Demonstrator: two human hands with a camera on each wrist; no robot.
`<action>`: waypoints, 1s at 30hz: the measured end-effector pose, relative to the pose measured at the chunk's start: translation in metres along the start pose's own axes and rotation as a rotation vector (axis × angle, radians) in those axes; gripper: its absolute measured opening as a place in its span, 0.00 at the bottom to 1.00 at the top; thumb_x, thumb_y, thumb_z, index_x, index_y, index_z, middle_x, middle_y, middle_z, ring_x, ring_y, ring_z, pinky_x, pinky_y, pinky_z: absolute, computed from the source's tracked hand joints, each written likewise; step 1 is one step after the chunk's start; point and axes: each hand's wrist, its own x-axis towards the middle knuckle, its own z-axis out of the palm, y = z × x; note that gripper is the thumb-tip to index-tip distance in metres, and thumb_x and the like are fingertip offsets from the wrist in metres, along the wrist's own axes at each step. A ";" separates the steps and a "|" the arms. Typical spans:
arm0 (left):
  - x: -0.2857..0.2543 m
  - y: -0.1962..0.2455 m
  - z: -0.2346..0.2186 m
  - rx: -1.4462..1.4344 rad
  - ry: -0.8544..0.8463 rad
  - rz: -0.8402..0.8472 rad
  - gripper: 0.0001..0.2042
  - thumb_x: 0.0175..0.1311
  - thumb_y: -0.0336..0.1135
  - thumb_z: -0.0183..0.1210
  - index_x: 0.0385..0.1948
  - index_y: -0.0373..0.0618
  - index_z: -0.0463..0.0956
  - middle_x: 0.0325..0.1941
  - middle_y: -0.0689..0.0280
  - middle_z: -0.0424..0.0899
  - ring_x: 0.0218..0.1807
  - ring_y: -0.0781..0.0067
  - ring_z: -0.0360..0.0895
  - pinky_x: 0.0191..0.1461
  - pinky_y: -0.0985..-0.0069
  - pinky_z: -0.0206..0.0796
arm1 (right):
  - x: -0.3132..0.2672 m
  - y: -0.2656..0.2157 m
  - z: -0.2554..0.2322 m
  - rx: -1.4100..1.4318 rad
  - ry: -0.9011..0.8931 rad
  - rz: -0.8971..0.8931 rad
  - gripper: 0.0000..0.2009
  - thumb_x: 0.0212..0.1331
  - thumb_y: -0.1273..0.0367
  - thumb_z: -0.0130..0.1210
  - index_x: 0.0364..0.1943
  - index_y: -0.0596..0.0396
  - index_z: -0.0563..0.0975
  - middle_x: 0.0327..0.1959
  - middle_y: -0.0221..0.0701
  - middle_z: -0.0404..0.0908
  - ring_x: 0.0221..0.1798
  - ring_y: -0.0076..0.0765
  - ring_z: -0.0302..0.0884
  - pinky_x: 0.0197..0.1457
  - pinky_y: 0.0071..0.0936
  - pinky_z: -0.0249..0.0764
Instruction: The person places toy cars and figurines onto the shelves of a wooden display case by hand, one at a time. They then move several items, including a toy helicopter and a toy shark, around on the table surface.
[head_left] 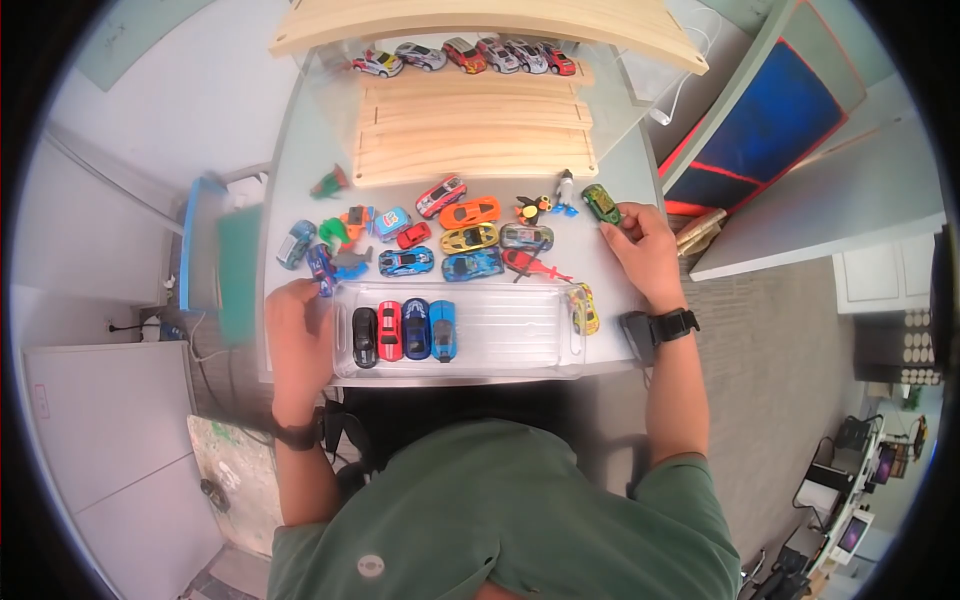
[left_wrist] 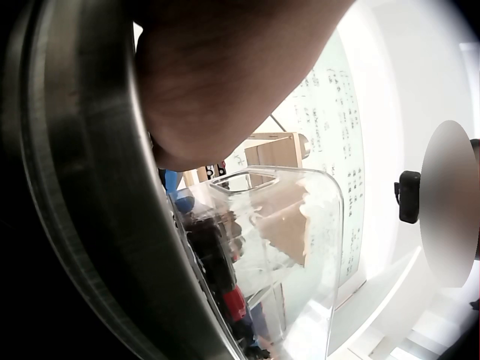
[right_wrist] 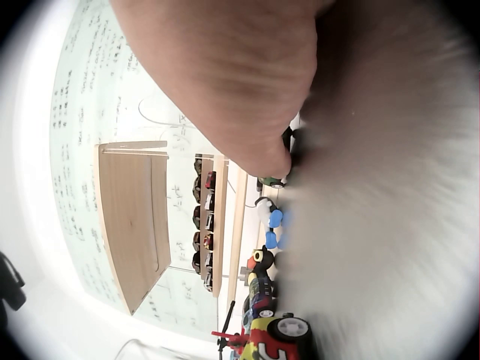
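Note:
My right hand (head_left: 642,248) pinches a green toy car (head_left: 601,203) between thumb and fingers at the right side of the table. In the right wrist view, the hand hides most of that car. My left hand (head_left: 300,325) lies at the left end of a clear plastic tray (head_left: 520,372), its fingertips near a dark blue toy car (head_left: 321,268). Side by side in the tray's left part are a black car (head_left: 365,336), a red car (head_left: 390,330), a dark blue car (head_left: 416,328) and a light blue car (head_left: 442,332).
Behind the tray lie several loose toys, among them an orange car (head_left: 470,212), a red helicopter (head_left: 536,265) and a penguin figure (head_left: 566,190). A yellow car (head_left: 584,308) is by the tray's right end. Small cars line the wooden stepped rack (head_left: 475,150) at the back.

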 end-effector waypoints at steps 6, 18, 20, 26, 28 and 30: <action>0.000 0.001 -0.001 0.004 -0.003 -0.006 0.22 0.58 0.19 0.68 0.55 0.41 0.76 0.58 0.52 0.81 0.61 0.43 0.77 0.67 0.54 0.68 | 0.000 0.002 -0.001 -0.042 -0.007 0.020 0.20 0.58 0.68 0.74 0.55 0.56 0.84 0.41 0.32 0.79 0.40 0.32 0.77 0.45 0.31 0.77; 0.001 0.001 -0.001 0.000 -0.007 -0.006 0.22 0.57 0.19 0.68 0.55 0.42 0.76 0.57 0.52 0.82 0.61 0.44 0.77 0.67 0.54 0.68 | 0.008 -0.057 0.000 -0.094 -0.271 -0.426 0.19 0.53 0.69 0.73 0.51 0.56 0.85 0.47 0.39 0.80 0.56 0.50 0.77 0.62 0.42 0.76; 0.001 0.001 -0.001 -0.003 -0.003 -0.006 0.22 0.57 0.19 0.68 0.55 0.42 0.76 0.58 0.52 0.82 0.61 0.44 0.77 0.67 0.54 0.68 | 0.012 -0.062 0.005 -0.120 -0.282 -0.483 0.19 0.52 0.69 0.73 0.50 0.56 0.85 0.47 0.38 0.80 0.56 0.51 0.77 0.63 0.43 0.75; 0.001 0.000 -0.002 -0.016 -0.009 0.009 0.22 0.58 0.20 0.68 0.56 0.41 0.76 0.58 0.51 0.82 0.61 0.43 0.77 0.67 0.54 0.68 | 0.014 -0.065 0.019 -0.136 -0.316 -0.531 0.18 0.50 0.69 0.74 0.46 0.54 0.85 0.45 0.36 0.79 0.54 0.49 0.77 0.62 0.42 0.75; 0.001 0.000 -0.002 -0.023 -0.014 0.004 0.22 0.58 0.20 0.68 0.56 0.41 0.75 0.58 0.51 0.81 0.61 0.43 0.77 0.67 0.53 0.68 | 0.014 -0.066 0.020 -0.132 -0.322 -0.527 0.17 0.49 0.68 0.74 0.44 0.53 0.84 0.45 0.36 0.79 0.54 0.49 0.77 0.62 0.42 0.75; 0.002 0.001 -0.003 -0.018 -0.016 0.009 0.22 0.58 0.20 0.68 0.56 0.41 0.75 0.58 0.51 0.81 0.61 0.43 0.76 0.67 0.53 0.68 | 0.014 -0.067 0.019 -0.130 -0.317 -0.525 0.17 0.49 0.68 0.75 0.44 0.54 0.84 0.45 0.36 0.79 0.53 0.49 0.77 0.61 0.42 0.75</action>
